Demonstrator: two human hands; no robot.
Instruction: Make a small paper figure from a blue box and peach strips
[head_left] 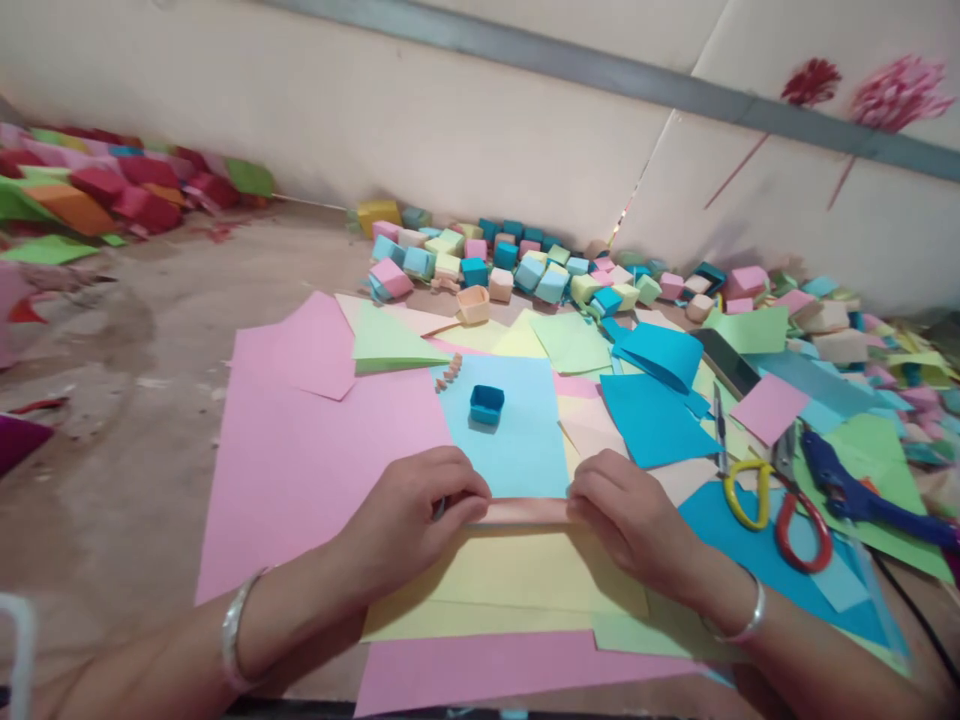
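A narrow folded strip of peach paper (pixel 529 512) stretches between my two hands, low over the yellow sheets. My left hand (pixel 431 500) pinches its left end between thumb and fingers. At the other end, my right hand (pixel 626 510) grips the strip with curled fingers, the thumb partly hidden. Just beyond the strip lies a light blue sheet (pixel 510 460), with a small open dark blue paper box (pixel 487 404) standing on it. Tiny peach paper scraps (pixel 450 372) sit at that sheet's upper left edge.
Yellow-handled scissors (pixel 750 495), red-handled scissors (pixel 802 530) and a blue glue gun (pixel 847 485) lie at the right. Many small paper boxes (pixel 502 255) line the wall. A pink sheet (pixel 300 500) spreads at the left. Two paper flowers (pixel 814 82) (pixel 900 95) lean against the wall.
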